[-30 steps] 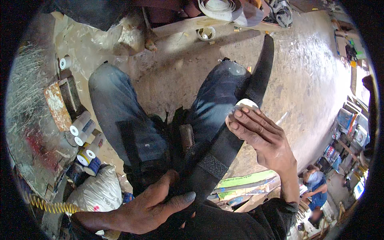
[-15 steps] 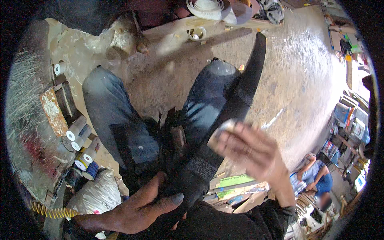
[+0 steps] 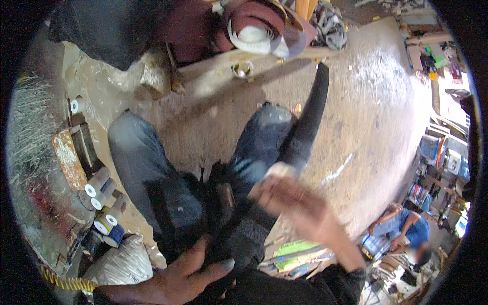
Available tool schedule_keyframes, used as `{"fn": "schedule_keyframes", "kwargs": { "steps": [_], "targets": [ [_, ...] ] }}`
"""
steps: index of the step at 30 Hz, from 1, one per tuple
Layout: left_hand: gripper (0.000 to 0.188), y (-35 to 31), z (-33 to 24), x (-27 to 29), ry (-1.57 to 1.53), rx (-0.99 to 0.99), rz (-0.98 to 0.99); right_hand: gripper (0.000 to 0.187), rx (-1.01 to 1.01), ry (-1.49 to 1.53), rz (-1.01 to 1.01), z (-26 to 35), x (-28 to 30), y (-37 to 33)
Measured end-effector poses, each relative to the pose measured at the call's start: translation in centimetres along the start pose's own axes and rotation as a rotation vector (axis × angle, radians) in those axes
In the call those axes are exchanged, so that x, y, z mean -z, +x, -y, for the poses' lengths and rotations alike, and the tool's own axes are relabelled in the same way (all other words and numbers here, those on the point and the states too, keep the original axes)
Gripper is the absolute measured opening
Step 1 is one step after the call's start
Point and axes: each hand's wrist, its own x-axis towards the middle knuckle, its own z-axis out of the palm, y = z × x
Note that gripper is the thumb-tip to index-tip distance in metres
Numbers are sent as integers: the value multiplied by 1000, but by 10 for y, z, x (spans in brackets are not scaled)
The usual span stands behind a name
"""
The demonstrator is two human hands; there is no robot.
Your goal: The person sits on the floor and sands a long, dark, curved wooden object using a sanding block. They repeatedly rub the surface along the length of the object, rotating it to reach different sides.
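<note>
A long black curved piece (image 3: 311,112), tapering at its far end, slants across my lap from lower left to upper right. It has rougher-looking bands along it; its exact kind I cannot make out. My left hand (image 3: 175,274) grips its near end, thumb on top and the other fingers partly hidden. My right hand (image 3: 300,206), smeared by motion, is closed round a small pale pad (image 3: 280,170) and presses it on the upper face of the black piece, about midway along. The hand covers most of the pad.
Paint-marked floor (image 3: 366,142) spreads ahead. Reddish-brown sheet rolls (image 3: 254,23) and a small cup (image 3: 242,69) lie at the far side. Several cylindrical rolls (image 3: 97,182), a white sack (image 3: 122,262) and a yellow coiled hose (image 3: 66,280) are at left. Another person (image 3: 401,229) sits at right.
My right hand with the pad has moved slightly left and down along the black piece. The left hand keeps its grip. The whole view has tilted upward a little.
</note>
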Motion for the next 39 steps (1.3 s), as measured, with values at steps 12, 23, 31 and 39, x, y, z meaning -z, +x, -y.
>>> {"fn": "schedule_keyframes", "kwargs": {
  "steps": [12,23,31,39],
  "targets": [
    [56,0,7,2,-31,-37,-50,45,3,101,-202,4,-10,16],
    [47,1,11,3,-58,-86,-69,32,-363,523,-52,21,-24,3],
    [62,4,-6,14,-58,50,91,32,-21,40,-223,15,-27,10],
    [59,6,-8,17,-157,92,152,38,-72,-130,-124,5,-10,14]
  ]
}}
